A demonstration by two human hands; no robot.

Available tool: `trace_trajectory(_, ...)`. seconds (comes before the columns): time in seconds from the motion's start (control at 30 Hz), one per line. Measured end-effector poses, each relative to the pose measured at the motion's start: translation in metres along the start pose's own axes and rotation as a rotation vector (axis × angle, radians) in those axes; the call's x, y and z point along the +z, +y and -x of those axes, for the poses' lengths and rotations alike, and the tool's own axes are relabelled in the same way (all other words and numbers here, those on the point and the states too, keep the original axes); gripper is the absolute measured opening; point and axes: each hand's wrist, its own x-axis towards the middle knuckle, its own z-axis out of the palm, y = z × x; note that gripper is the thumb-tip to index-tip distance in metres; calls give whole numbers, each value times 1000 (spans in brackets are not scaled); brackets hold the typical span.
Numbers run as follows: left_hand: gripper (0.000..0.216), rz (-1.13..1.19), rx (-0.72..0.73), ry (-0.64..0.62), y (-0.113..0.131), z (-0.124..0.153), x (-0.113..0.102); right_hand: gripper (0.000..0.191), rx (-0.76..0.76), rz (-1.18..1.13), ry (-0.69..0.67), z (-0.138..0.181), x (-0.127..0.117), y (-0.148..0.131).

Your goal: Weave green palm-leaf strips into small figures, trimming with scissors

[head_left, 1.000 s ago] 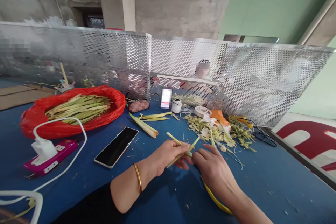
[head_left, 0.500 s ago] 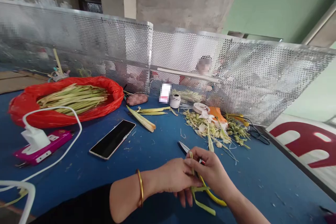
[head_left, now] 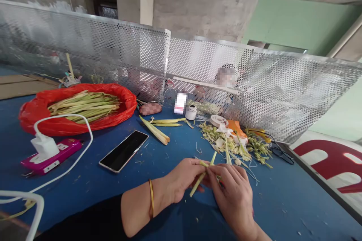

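Observation:
My left hand (head_left: pixel 183 179), with a gold bangle (head_left: pixel 152 197) at its wrist, pinches a pale green plant strip (head_left: pixel 197 185). My right hand (head_left: pixel 233 186) meets it fingertip to fingertip, closed on the same crossed or folded strip. One end sticks up above the fingers and another slants down toward the tabletop. Only small dark and red bits of the scissors show around my right fingers; how they are held is hidden. A heap of green and pale plant trimmings (head_left: pixel 226 143) lies just beyond my hands.
On the blue table (head_left: pixel 169 218) a red plastic bag (head_left: pixel 31 115) holds many long stalks (head_left: pixel 85 105). A phone (head_left: pixel 124 150), a magenta power strip (head_left: pixel 52 158) with a white charger, and loose stalks (head_left: pixel 155 131) lie leftward. Perforated metal panels (head_left: pixel 195 56) stand behind; a person sits beyond.
The strip that hung below my hands now stands crossed between my fingertips. My right hand has turned with its back upward. The scissors' blade and yellow handle have gone out of sight.

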Motion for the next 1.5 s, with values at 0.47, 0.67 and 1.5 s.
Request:
trace_trajectory(0.47,35,214,48,39,5,1,1,15,-24,45,34,-1,1,1)
trace_trajectory(0.67,32,210,124,28,2,1,0,18,-48,74,12,-1,4,1)
trace_trajectory(1.5,30,-187,99,21,11,3,-1,30,923,-933,-116,-9,12,3)
